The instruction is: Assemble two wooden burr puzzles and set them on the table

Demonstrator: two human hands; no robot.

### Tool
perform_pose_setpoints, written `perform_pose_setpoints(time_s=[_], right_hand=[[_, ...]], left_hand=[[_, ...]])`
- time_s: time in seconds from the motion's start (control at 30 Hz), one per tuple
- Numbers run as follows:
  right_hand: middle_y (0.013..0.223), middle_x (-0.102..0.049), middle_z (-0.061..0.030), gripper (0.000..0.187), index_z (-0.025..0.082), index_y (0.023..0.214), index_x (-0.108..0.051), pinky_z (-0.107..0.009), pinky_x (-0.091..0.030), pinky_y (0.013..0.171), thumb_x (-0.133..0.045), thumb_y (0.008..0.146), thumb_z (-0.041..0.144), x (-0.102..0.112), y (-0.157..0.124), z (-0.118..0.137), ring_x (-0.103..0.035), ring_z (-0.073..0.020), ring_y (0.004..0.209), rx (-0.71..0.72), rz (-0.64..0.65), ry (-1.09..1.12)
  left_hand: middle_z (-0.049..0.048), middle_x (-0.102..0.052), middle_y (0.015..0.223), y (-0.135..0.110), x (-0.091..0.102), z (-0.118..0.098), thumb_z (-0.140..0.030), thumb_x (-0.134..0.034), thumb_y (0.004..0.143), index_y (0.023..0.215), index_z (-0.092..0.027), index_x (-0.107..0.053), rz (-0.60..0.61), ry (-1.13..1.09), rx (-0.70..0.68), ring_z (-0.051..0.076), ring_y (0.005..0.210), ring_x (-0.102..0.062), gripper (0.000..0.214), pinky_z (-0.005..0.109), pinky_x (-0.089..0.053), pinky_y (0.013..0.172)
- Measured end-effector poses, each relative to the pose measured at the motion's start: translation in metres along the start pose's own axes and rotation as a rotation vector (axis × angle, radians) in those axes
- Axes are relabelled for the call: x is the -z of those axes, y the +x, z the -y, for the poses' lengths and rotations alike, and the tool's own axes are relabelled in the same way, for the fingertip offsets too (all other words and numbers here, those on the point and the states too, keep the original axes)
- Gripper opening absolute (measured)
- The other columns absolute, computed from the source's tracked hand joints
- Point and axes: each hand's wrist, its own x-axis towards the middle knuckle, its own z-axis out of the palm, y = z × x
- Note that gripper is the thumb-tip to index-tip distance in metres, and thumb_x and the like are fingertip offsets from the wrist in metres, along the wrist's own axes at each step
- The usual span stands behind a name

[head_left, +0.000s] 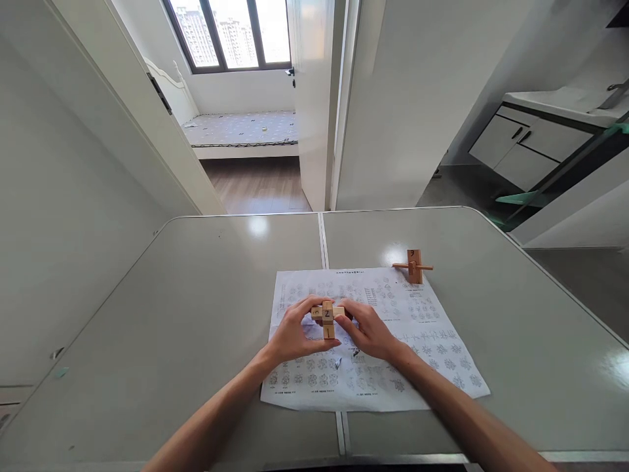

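Both my hands hold a small wooden block puzzle (327,319) with crossing pieces, above a printed sheet. Handwritten figures mark its faces, among them a 2 in the centre and a 1 below. My left hand (293,333) grips it from the left, fingers on top and thumb near the lower end. On the other side, my right hand (369,330) has its thumb and fingers closed on the right arm of the puzzle. The instruction sheet (393,357), covered in small diagrams and text, lies flat under my hands. The puzzle's back side is hidden.
A second wooden piece with a crossbar (415,267) stands at the sheet's upper right corner. The grey-green table (196,341) has a seam (323,239) down its middle. Beyond are an open door (314,98), a bed (246,131) and a sink cabinet (533,134).
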Motion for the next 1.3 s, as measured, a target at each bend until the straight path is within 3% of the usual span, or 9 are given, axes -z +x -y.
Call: perform_pose_setpoints(time_s=[0.2,0.47,0.73,0.9,1.03,1.17,1.3], right_hand=[[0.072,-0.046,0.0011,0.045,0.024,0.077,-0.043,-0.031,-0.032,0.061,-0.039,0.11,0.054,0.0,0.001,0.0,-0.039,-0.017,0.064,-0.028,0.011,0.056],[0.068,-0.044,0.0023,0.051,0.024,0.075,-0.041,-0.03,-0.032,0.06,-0.033,0.11,0.06,-0.002,0.002,0.002,-0.037,-0.0156,0.061,-0.074,0.055,0.154],[0.057,-0.044,0.0048,0.058,0.022,0.069,-0.043,-0.027,-0.03,0.05,-0.039,0.106,0.067,-0.007,0.001,-0.001,-0.036,-0.0115,0.049,-0.208,0.113,0.419],[0.05,-0.043,0.0047,0.061,0.022,0.062,-0.046,-0.027,-0.029,0.048,-0.048,0.103,0.067,-0.007,0.004,-0.007,-0.034,-0.0104,0.045,-0.286,0.103,0.673],[0.049,-0.041,0.0053,0.058,0.021,0.062,-0.052,-0.025,-0.028,0.043,-0.056,0.1,0.064,0.002,0.011,-0.01,-0.032,-0.0089,0.041,-0.386,-0.091,1.044],[0.068,-0.058,0.0036,0.03,0.018,0.085,-0.067,-0.021,-0.033,0.041,-0.075,0.092,0.046,0.018,0.017,-0.013,-0.033,-0.0047,0.042,-0.432,-0.328,1.231],[0.073,-0.06,0.0041,0.02,0.018,0.091,-0.069,-0.016,-0.041,0.043,-0.08,0.088,0.034,0.028,0.02,-0.022,-0.038,-0.0042,0.046,-0.427,-0.493,1.37]], left_hand=[[0.0078,-0.074,0.118,-0.001,0.0,0.0,-0.039,-0.092,0.072,0.126,-0.024,-0.063,-0.014,0.029,-0.01,0.026,0.104,-0.072,0.063,0.041,-0.058,0.097],[0.0059,-0.072,0.118,-0.001,-0.002,0.004,-0.038,-0.092,0.075,0.131,-0.026,-0.06,-0.041,0.098,-0.095,0.023,0.103,-0.071,0.066,0.036,-0.059,0.091],[0.0065,-0.072,0.122,-0.002,-0.005,0.01,-0.032,-0.086,0.084,0.14,-0.029,-0.055,-0.124,0.211,-0.28,0.023,0.11,-0.07,0.064,0.037,-0.059,0.097],[0.0113,-0.061,0.139,-0.002,-0.006,0.011,-0.035,-0.083,0.087,0.146,-0.029,-0.05,-0.117,0.226,-0.227,0.026,0.116,-0.067,0.067,0.041,-0.06,0.099],[0.0148,-0.049,0.149,-0.001,-0.007,0.017,-0.041,-0.079,0.09,0.152,-0.029,-0.041,-0.149,0.211,-0.135,0.019,0.096,-0.067,0.074,0.04,-0.062,0.086],[0.0125,-0.049,0.146,0.0,-0.009,0.02,-0.038,-0.07,0.098,0.146,-0.03,-0.046,-0.141,0.209,-0.101,0.016,0.092,-0.065,0.055,0.038,-0.062,0.084],[0.0111,-0.051,0.143,0.001,-0.009,0.019,-0.034,-0.066,0.1,0.139,-0.03,-0.05,-0.105,0.223,-0.081,0.017,0.093,-0.065,0.043,0.037,-0.062,0.084]])
